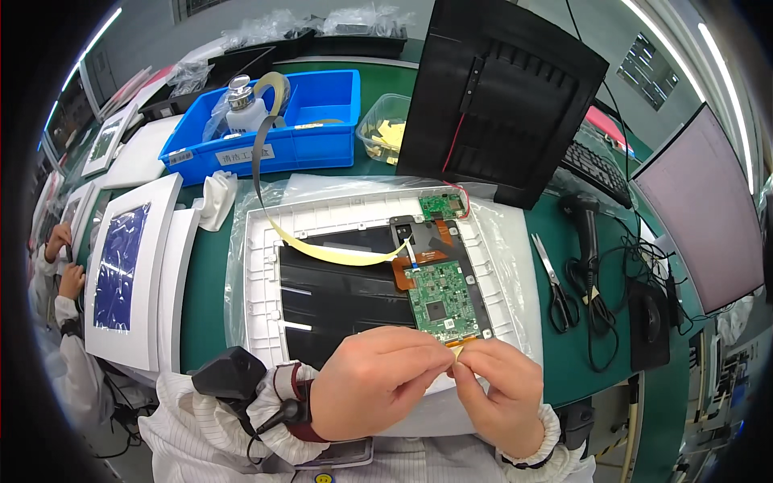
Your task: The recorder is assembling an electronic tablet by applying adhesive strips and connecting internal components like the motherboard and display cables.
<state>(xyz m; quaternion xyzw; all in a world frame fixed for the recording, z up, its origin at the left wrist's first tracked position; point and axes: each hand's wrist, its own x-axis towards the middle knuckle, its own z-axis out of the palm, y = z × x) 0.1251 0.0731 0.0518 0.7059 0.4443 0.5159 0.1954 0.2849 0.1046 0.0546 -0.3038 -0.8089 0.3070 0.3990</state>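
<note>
My left hand (382,378) and my right hand (509,392) meet at the near edge of a white-framed display panel (264,318). Thumb and fingers of both are pinched together on a small piece of pale yellow tape (458,351). Just beyond them lies a green circuit board (445,302) with a dark chip, joined to an orange flex cable (405,278). A smaller green board (440,207) sits at the panel's far edge. One long yellow tape strip (330,254) arches onto the panel near a white ribbon cable. My fingers partly hide the board's near edge.
A blue divided bin (259,154) holds a tape roll and a pump bottle (244,109). A black back cover (495,105) stands behind the panel. Scissors (555,286), a barcode scanner (581,229) and a monitor (708,209) are right. Other hands (68,266) work far left.
</note>
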